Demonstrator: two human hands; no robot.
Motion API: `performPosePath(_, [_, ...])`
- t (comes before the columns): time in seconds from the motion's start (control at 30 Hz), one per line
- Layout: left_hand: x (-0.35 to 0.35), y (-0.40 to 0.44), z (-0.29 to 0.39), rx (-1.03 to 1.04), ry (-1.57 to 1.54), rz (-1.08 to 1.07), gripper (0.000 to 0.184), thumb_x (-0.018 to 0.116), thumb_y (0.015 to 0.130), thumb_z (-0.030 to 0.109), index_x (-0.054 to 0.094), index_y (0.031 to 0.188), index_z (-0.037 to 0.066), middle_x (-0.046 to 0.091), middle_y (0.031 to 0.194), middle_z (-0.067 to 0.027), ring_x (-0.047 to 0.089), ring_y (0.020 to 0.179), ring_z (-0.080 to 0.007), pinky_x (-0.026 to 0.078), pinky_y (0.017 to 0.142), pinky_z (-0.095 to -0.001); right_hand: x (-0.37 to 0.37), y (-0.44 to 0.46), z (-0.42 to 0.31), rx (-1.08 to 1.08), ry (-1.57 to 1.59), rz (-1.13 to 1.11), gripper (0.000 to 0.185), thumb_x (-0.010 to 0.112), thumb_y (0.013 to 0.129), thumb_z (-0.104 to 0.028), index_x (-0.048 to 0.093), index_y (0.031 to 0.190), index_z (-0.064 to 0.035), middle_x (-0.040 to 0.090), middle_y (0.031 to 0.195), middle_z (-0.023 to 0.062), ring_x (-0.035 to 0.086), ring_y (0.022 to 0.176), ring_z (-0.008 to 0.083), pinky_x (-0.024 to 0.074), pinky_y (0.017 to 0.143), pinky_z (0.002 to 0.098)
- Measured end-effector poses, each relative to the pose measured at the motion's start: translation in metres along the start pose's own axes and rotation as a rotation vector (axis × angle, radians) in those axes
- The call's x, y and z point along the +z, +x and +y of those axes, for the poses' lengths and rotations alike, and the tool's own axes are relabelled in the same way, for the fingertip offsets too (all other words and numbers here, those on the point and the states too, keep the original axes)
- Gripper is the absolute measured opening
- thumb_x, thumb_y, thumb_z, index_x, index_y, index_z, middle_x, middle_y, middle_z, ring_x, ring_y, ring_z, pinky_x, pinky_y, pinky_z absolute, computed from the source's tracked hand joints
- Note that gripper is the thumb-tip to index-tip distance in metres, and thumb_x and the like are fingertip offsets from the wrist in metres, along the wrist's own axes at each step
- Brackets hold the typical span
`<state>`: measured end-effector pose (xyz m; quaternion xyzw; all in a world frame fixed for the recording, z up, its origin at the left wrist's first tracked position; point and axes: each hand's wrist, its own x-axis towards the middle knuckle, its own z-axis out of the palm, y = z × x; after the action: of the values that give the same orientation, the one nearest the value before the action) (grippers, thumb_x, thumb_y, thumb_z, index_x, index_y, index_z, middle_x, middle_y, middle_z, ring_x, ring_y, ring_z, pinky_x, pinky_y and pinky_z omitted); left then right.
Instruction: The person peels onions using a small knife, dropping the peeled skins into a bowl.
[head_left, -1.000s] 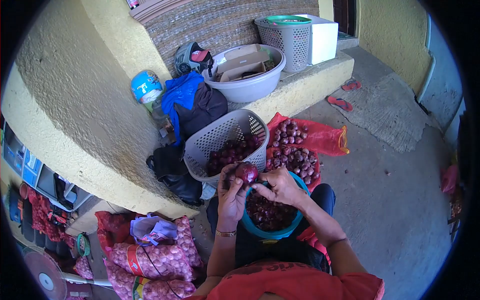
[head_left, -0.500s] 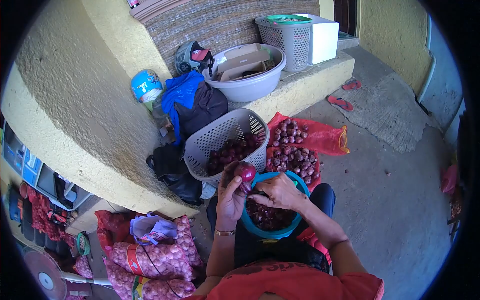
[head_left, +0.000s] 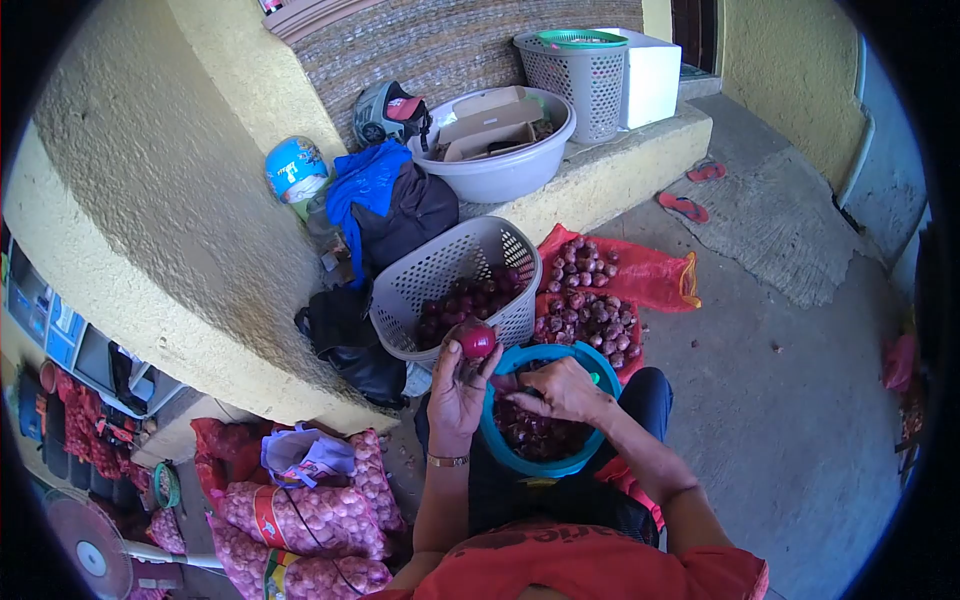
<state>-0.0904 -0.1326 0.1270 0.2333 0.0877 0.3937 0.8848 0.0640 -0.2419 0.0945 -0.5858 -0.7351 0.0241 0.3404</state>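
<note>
A peeled red onion [head_left: 473, 338] rests on the fingertips of my left hand [head_left: 456, 398], gripped between thumb and fingers above the basin's left rim. My right hand [head_left: 562, 388] is closed over the blue basin [head_left: 497, 447], its fingers curled round something mostly hidden. A purplish strip like onion skin [head_left: 506, 382] shows at those fingertips, and a small green bit [head_left: 595, 378] shows behind the hand. Dark red onion skins [head_left: 540, 437] fill the basin between my knees. Just beyond, a grey perforated basket [head_left: 400, 300] holds several shiny red onions [head_left: 465, 303].
Unpeeled onions [head_left: 590, 325] lie on a red mesh sack [head_left: 655, 275] right of the basket. Full net sacks [head_left: 300, 520] stand at the left, beside a fan [head_left: 90, 550]. A black bag [head_left: 350, 345] leans on the wall. A white tub [head_left: 515, 175] sits on the ledge.
My left hand has turned and moved slightly left with the onion. The right hand has drawn apart from the onion and now sits over the basin with the purplish strip.
</note>
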Motion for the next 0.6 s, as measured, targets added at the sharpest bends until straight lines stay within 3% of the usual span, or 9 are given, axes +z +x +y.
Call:
performPosePath(0.03, [-0.001,0.000,0.000,0.015,-0.011,-0.005,0.040,0.054,0.095,0.012,0.043,0.131,0.000,0.052,0.128,-0.0184,0.050,0.123,-0.0329,0.043,0.106,-0.0460,0.011,-0.005,0.012,0.041,0.034,0.037,0.036,0.060,0.089,-0.040,0.065,0.079,-0.0060,0.059,0.061,0.0131,0.060,0.059,0.0328,0.0467,0.054,0.0433])
performPosePath(0.17, [-0.002,-0.002,0.006,0.073,0.078,-0.088,0.045,0.058,0.091,0.004,0.042,0.133,0.001,0.052,0.128,-0.0170,0.050,0.123,-0.0325,0.042,0.106,-0.0476,0.058,-0.028,0.054,0.166,0.040,0.076,0.036,0.057,0.090,-0.042,0.069,0.085,-0.0073,0.060,0.064,0.0160,0.061,0.063,0.0345,0.0486,0.058,0.0434])
performPosePath(0.2, [0.000,-0.004,0.006,0.092,0.083,-0.088,0.049,0.059,0.089,0.000,0.041,0.134,0.001,0.051,0.129,-0.0171,0.050,0.123,-0.0319,0.042,0.106,-0.0470,0.071,-0.035,0.062,0.364,-0.016,-0.112,0.037,0.059,0.088,-0.044,0.070,0.093,-0.0086,0.064,0.074,0.0154,0.064,0.073,0.0326,0.0509,0.067,0.0429])
performPosePath(0.37, [0.003,-0.006,0.007,0.129,0.109,-0.140,0.057,0.060,0.084,-0.009,0.037,0.136,-0.003,0.049,0.132,-0.0174,0.049,0.125,-0.0298,0.040,0.108,-0.0433,0.172,-0.088,0.132,0.464,-0.221,-0.152,0.044,0.063,0.082,-0.048,0.068,0.104,-0.0099,0.068,0.094,0.0165,0.065,0.086,0.0335,0.0512,0.077,0.0464])
performPosePath(0.53, [0.008,-0.005,0.007,0.137,0.148,-0.251,0.063,0.059,0.081,-0.012,0.034,0.139,-0.006,0.047,0.135,-0.0180,0.045,0.128,-0.0278,0.035,0.112,-0.0386,0.164,-0.082,0.131,0.520,-0.131,-0.209,0.051,0.064,0.079,-0.050,0.066,0.108,-0.0079,0.067,0.099,0.0205,0.064,0.093,0.0372,0.0505,0.081,0.0480])
performPosePath(0.6, [0.001,-0.005,0.005,0.135,0.130,-0.230,0.062,0.058,0.081,-0.012,0.034,0.138,-0.006,0.044,0.137,-0.0210,0.041,0.131,-0.0327,0.035,0.111,-0.0413,0.142,-0.065,0.109,0.726,-0.054,-0.172,0.047,0.064,0.081,-0.045,0.065,0.110,-0.0073,0.066,0.100,0.0222,0.064,0.095,0.0368,0.0510,0.079,0.0475])
